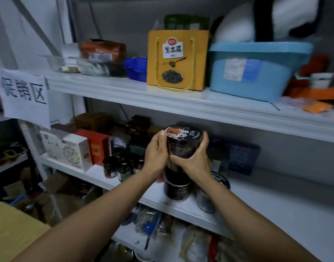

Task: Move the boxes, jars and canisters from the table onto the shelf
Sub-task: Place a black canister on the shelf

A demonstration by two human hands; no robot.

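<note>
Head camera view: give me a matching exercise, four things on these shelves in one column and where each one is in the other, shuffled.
Things
1. yellow gift bag
2. blue tub
3. black canister
4. white box

Places
a. gripped between left hand and right hand, over a second canister
b. middle shelf, left end, beside a red box
c. upper shelf, in front of a black-and-white plush
d. upper shelf, right of a blue packet

Pairs: 1-d, 2-c, 3-a, 4-b.

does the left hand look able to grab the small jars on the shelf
Likely not yet: left hand and right hand both grip the black canister; the jars stand unblocked nearby.
</note>
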